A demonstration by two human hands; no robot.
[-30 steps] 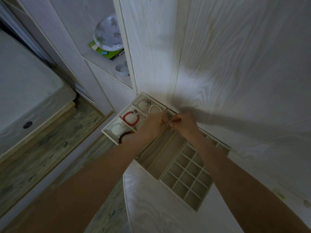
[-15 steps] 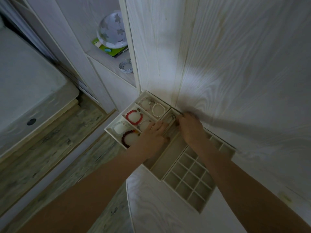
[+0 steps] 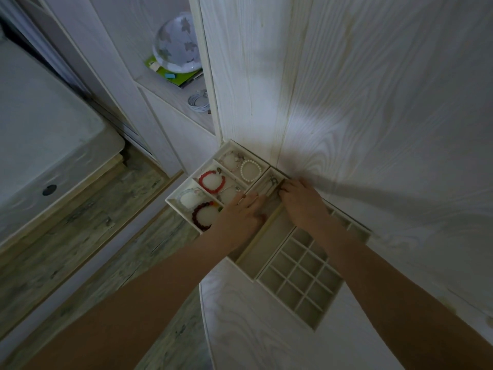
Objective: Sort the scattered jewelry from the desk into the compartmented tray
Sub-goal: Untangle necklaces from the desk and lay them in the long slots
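The left fingers [image 3: 249, 200] are lying straight and relaxed, pointing up and right over the tray [image 3: 314, 325], their tips near the wall between the bracelet section and a long compartment; they are gripping nothing. The left hand [image 3: 240, 217] is resting over the tray's middle. The right fingers [image 3: 286, 187] are curling down at the far end of a long compartment, just beside a small metallic piece [image 3: 272, 182] lying there; whether they are pinching it, I cannot tell. The right hand [image 3: 301, 201] is sitting palm down over the tray's far edge.

The tray is lying on the white table [image 3: 266, 329], pushed into the corner against the wood-grain wall. Its left section is holding bracelets: a red bracelet [image 3: 211, 182], a dark red bracelet [image 3: 204, 214] nearer, a pale one [image 3: 189, 200] to the left, a pearl bracelet [image 3: 250, 170] farther off, and a thin pinkish one [image 3: 230, 159] next to the pearl one. The small square cells at the near right are showing only bare lining.

On a shelf beyond, a round patterned lamp [image 3: 177, 46] is sitting above a green book [image 3: 170, 77], with a coiled cable [image 3: 198, 102] below.
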